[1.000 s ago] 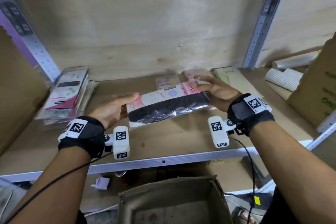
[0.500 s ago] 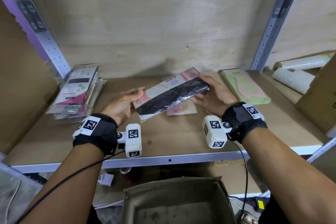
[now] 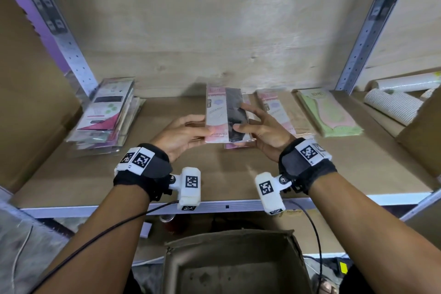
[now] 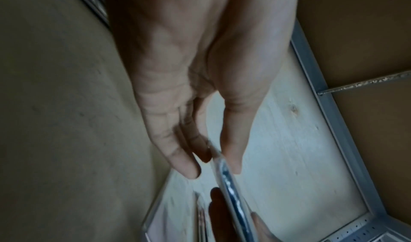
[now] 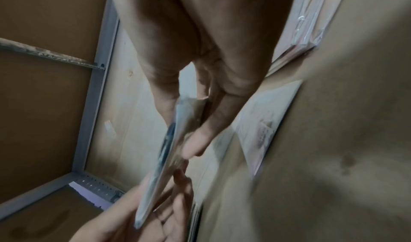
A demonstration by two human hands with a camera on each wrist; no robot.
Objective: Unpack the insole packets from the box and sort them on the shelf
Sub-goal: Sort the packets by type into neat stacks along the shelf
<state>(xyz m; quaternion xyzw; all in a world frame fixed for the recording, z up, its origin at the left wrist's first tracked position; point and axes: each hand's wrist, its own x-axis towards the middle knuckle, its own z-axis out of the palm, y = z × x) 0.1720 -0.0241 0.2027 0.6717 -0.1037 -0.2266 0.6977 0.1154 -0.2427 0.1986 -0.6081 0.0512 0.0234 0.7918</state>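
Pink-black packet [image 3: 225, 114] turned lengthwise | left hand [image 3: 181, 135], right hand [image 3: 265, 130] still pinching

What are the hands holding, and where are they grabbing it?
A flat pink-and-black plastic insole packet. The left hand pinches its left long edge and the right hand its right long edge, near the end closest to the person.

Both hands (left [image 3: 182, 133], right [image 3: 265, 131]) pinch one packet [image 3: 226, 114].
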